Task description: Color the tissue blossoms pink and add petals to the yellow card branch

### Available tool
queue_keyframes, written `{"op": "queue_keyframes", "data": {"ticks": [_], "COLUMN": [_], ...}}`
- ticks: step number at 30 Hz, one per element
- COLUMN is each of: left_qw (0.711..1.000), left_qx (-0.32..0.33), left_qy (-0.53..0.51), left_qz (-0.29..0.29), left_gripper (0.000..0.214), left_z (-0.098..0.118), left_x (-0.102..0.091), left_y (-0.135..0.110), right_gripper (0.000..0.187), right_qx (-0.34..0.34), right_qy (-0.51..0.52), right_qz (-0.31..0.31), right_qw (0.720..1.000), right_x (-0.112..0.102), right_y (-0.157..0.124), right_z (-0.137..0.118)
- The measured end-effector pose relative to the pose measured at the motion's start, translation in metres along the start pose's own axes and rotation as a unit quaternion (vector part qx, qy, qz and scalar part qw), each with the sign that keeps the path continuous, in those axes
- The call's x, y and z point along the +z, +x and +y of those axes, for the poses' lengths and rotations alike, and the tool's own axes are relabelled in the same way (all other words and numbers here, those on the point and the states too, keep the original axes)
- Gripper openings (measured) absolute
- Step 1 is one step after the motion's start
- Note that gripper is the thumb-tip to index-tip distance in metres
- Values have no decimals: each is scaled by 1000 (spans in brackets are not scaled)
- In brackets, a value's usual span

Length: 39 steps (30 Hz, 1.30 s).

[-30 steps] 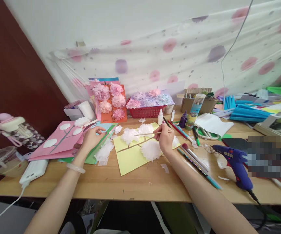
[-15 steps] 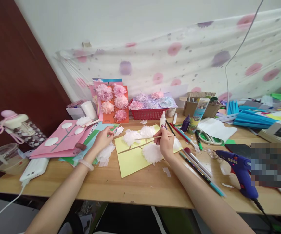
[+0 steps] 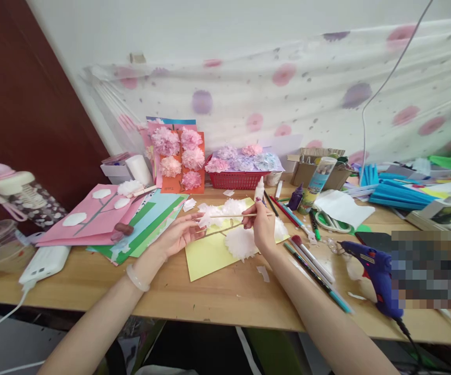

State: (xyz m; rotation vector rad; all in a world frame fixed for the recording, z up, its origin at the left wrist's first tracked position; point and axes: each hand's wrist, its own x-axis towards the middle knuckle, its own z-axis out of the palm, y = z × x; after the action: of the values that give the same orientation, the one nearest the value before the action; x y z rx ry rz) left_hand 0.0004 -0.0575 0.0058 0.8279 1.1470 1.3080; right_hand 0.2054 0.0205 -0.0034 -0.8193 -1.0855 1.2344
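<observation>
My right hand (image 3: 261, 223) pinches a thin wooden stick (image 3: 227, 215), which points left and lies nearly level. At its far end my left hand (image 3: 180, 230) grips thin white tissue paper (image 3: 206, 214) between the fingers; the paper touches or overlaps the stick's tip. Below both hands, a yellow sheet of card (image 3: 207, 260) lies tilted on the desk. A brown branch (image 3: 217, 230) is drawn on it. Fluffy white paper flowers (image 3: 241, 242) sit along the branch, some partly hidden by my hands.
To the right lie brushes (image 3: 313, 260), pens and a blue hot glue gun (image 3: 374, 265). A white glue bottle (image 3: 259, 188) stands behind my right hand. Pink card (image 3: 88, 229) and coloured sheets (image 3: 143, 234) are at left. A red basket (image 3: 236, 180) holds pastel paper flowers.
My left hand has moved right from beside the coloured sheets to the stick's tip, now holding tissue paper. The loose tissue heap no longer shows on the desk. The stick is more level.
</observation>
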Motion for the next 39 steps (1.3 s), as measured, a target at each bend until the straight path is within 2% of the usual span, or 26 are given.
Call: {"op": "queue_keyframes", "data": {"ticks": [6, 13, 26, 39], "left_qw": [999, 999, 998, 994], "left_qx": [-20, 9, 40, 69], "left_qy": [-39, -40, 19, 56], "left_qz": [6, 27, 49, 64], "left_gripper": [23, 26, 32, 36], "left_z": [-2, -5, -11, -11], "left_x": [-1, 2, -1, -1], "left_y": [-2, -3, 5, 3], "right_gripper": [46, 47, 44, 48], "right_qx": [5, 13, 13, 18], "right_qy": [-12, -1, 14, 18], "right_qz": [3, 26, 2, 19], "right_qw": [1000, 1000, 1000, 999], "right_x": [0, -1, 0, 0], "right_y": [1, 3, 1, 4], "right_z": [2, 2, 1, 1]}}
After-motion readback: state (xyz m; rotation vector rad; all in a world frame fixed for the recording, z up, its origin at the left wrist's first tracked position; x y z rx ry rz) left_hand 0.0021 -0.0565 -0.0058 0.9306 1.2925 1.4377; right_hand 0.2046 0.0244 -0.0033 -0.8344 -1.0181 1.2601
